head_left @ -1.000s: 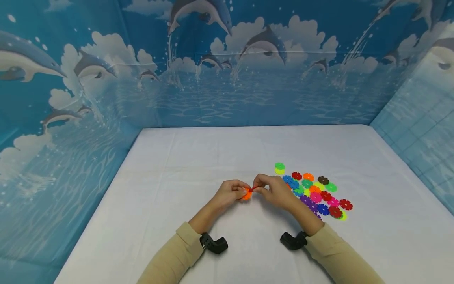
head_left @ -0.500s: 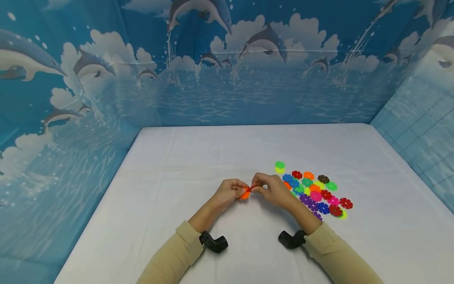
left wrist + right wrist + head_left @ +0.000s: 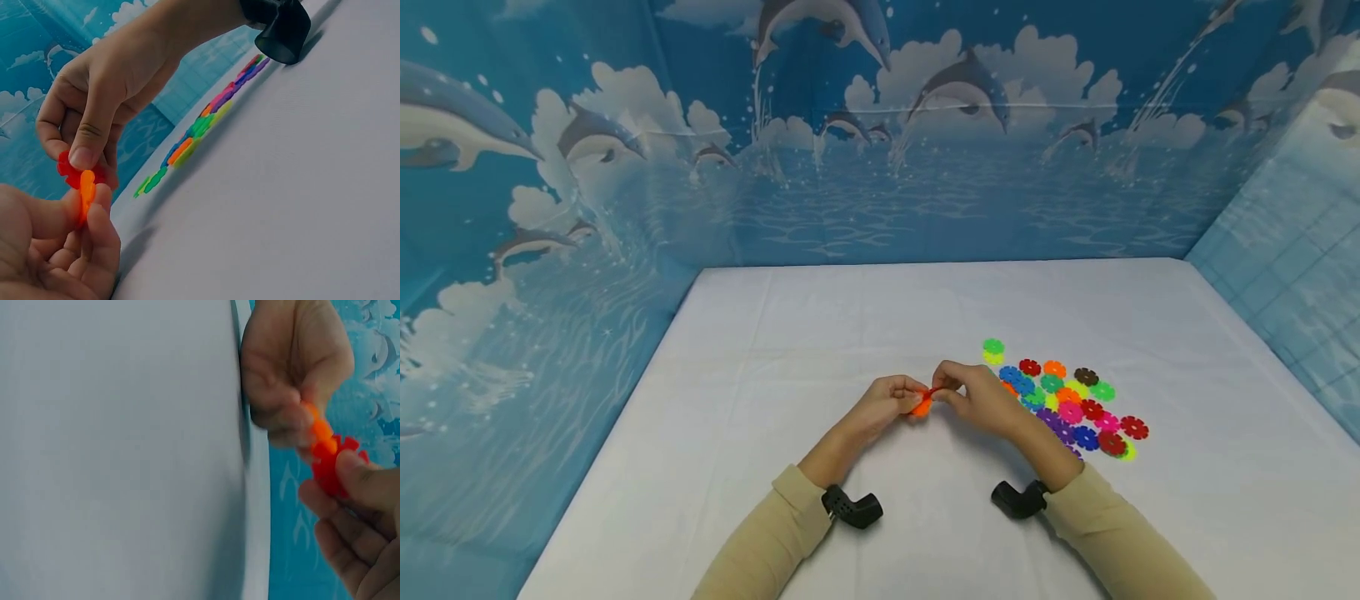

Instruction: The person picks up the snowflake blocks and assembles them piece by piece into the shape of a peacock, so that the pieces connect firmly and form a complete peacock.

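My left hand [image 3: 880,407] pinches an orange notched plastic disc [image 3: 88,192] between thumb and fingers. A red disc of the same flower-like kind [image 3: 330,474] is pinched by my right hand [image 3: 983,402]. The two discs meet edge to edge and at an angle, the orange one at the red one's toothed rim, as the right wrist view shows. Both hands are held over the white table, left of a loose spread of colourful discs [image 3: 1070,412]. Fingertips cover part of each disc.
The spread holds several green, blue, purple, pink, red, yellow and brown discs, some overlapping, beside my right forearm. A white cloth covers the table [image 3: 790,333]. Curtains with dolphins [image 3: 820,200] stand behind and at the sides. Each wrist wears a black camera [image 3: 853,508].
Both hands stay close together at nearly the same spot, still pinching the two discs. The discs have tilted slightly between the fingers; the spread on the table is unchanged.
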Demonstrator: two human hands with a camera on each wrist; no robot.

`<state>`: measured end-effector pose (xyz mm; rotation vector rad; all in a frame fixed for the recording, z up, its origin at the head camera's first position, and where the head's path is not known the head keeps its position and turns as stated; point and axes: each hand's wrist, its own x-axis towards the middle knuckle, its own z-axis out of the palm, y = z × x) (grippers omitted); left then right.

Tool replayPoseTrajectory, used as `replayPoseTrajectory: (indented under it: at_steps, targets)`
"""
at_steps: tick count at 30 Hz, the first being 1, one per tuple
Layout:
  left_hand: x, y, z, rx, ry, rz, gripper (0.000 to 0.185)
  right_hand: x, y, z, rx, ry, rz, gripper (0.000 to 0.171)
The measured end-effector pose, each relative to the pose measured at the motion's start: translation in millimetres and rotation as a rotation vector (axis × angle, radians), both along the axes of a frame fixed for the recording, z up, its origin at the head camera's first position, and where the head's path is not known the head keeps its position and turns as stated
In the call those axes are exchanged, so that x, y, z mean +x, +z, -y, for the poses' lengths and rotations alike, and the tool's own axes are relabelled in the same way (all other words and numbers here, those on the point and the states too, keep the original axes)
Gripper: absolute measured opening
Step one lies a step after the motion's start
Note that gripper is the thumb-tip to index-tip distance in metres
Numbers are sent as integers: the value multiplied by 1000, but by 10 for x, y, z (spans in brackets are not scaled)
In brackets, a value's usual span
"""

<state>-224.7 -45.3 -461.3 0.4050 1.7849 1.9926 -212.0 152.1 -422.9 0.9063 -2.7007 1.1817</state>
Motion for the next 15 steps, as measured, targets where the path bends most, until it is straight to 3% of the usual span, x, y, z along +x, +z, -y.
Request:
replayPoseTrajectory:
  at_steps: [4, 8, 15]
  targets:
    - [-5, -2, 8, -3, -42, 12, 24, -61, 65, -90, -4, -9, 79, 11]
    - [2, 11, 3, -13, -30, 40, 20, -158, 156, -234, -25, -22, 94, 22]
    - [20, 23, -5, 13, -5, 86, 11, -263, 289, -749, 7, -229, 173, 29]
